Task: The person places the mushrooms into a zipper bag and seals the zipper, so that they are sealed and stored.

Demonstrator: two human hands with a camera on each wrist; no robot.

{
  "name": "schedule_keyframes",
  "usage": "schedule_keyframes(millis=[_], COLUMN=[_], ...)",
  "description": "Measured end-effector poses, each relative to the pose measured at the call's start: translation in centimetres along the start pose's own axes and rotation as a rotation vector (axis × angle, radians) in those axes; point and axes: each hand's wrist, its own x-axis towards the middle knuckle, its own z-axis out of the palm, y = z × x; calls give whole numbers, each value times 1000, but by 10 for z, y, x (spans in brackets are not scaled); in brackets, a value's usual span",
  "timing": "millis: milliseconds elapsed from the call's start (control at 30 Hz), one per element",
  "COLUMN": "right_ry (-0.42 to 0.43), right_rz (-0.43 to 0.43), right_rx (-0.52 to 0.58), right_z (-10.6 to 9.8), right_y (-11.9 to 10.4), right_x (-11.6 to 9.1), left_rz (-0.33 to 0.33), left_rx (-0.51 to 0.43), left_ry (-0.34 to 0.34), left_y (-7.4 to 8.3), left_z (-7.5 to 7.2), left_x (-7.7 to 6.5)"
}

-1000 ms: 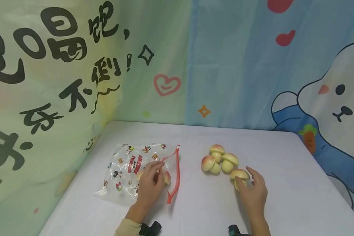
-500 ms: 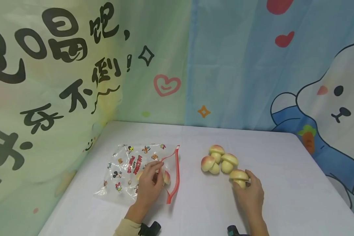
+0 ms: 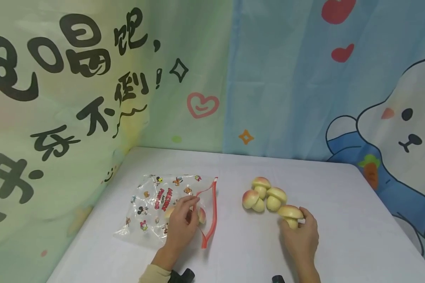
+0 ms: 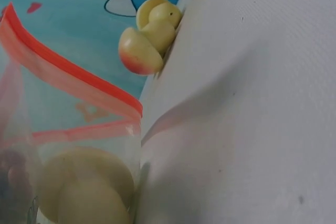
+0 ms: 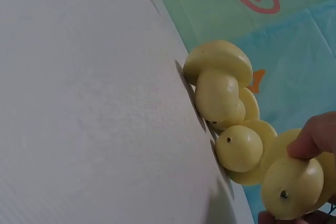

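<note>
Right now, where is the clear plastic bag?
In the head view, the bag lies left on the white table, the left hand at its red rim, with three clustered mushrooms to its right.

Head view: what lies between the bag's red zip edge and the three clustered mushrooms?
Only bare white tabletop between the red zip edge and the three clustered mushrooms, as the head view shows.

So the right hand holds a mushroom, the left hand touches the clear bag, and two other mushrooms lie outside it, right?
Not two: the head view shows three other mushrooms outside the clear bag. The right hand does hold a mushroom, and the left hand touches the bag.
</note>
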Motion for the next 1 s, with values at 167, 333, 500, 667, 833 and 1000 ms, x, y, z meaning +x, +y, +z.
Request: schedule_keyframes(millis=[167, 333, 500, 667, 833, 1000], right_ry=[18, -58, -143, -195, -212, -229], right_rz=[-57, -193, -282, -367, -440, -516], right_rx=[134, 233, 255, 236, 212, 204], right_z=[4, 18, 34, 44, 54, 67], right_y=[-7, -12, -17, -24, -38, -55], right_x=[-8, -17, -26, -35, -39, -43], left_rz=[-36, -45, -39, -42, -40, -34], left_rx=[-8, -9, -12, -13, 1, 6], left_ry=[-21, -20, -18, -29, -30, -19], left_y=[4, 5, 5, 5, 5, 5], left_z=[-1, -3, -3, -1, -1, -3], left_x=[-1, 0, -1, -2, -2, 1])
